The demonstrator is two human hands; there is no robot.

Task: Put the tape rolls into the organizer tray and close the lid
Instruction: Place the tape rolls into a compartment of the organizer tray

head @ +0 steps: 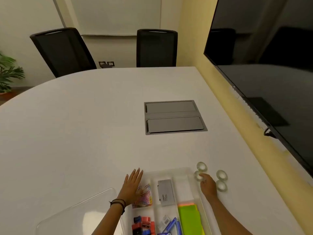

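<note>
A clear plastic organizer tray (171, 172) lies at the near edge of the white table, holding clips, a grey stapler box, sharpeners and green sticky notes. Its clear lid (76, 211) lies flat to the left. Several clear tape rolls sit just right of the tray: one at the far end (201, 166), one (221, 174) further right, one (221, 186) nearer, and one (197, 175) under my fingertips. My right hand (208, 184) touches that roll; the grip is unclear. My left hand (133, 184) rests flat with fingers spread on the tray's left edge.
A grey cable hatch (174, 117) is set into the table beyond the tray. A large dark screen (271, 65) hangs on the yellow wall along the right. Two black chairs (155, 48) stand at the far side, and a plant (8, 72) at far left.
</note>
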